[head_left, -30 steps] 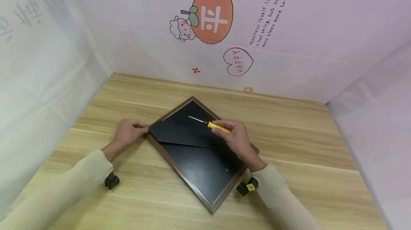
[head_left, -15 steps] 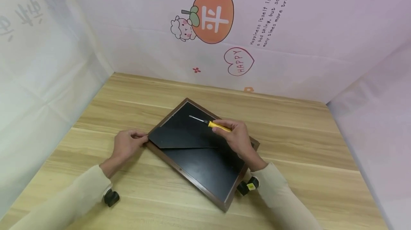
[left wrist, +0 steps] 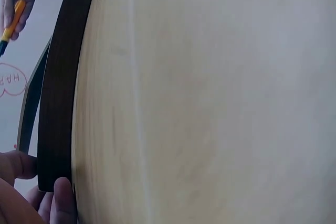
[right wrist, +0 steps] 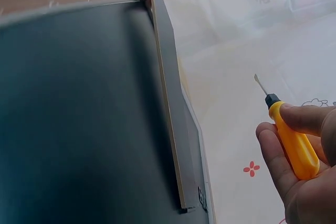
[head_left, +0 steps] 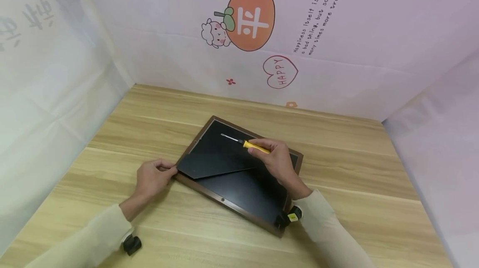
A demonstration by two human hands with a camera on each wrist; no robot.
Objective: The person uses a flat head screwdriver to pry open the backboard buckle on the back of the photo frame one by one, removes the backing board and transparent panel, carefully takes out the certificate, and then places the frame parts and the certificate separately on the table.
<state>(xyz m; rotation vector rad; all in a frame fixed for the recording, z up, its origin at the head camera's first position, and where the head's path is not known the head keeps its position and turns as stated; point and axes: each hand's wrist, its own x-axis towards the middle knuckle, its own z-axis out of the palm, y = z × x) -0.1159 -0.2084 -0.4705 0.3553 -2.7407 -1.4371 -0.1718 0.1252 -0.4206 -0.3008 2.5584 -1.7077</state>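
A picture frame [head_left: 209, 193] with a dark brown rim lies back side up on the table, turned at an angle. Its black easel flap [head_left: 218, 160] is raised a little from the black backing, as the right wrist view shows from the side. My left hand [head_left: 152, 178] pinches the frame's left corner between thumb and fingers; in the left wrist view the rim [left wrist: 58, 93] stands between them. Above the frame, my right hand [head_left: 276, 162] grips a screwdriver [right wrist: 295, 148] by its yellow handle. The flat metal tip points up and left, touching nothing.
The wood-grain table [head_left: 348, 168] meets a printed white cloth wall [head_left: 168, 43] at the back, with cloth at both sides too. Small black cameras are strapped to both wrists. A screw [head_left: 223, 199] shows on the near rim.
The frame has turned counterclockwise on the table, its near corner swinging to the right. My left hand has moved down with the left corner. The right hand with the screwdriver has barely moved.
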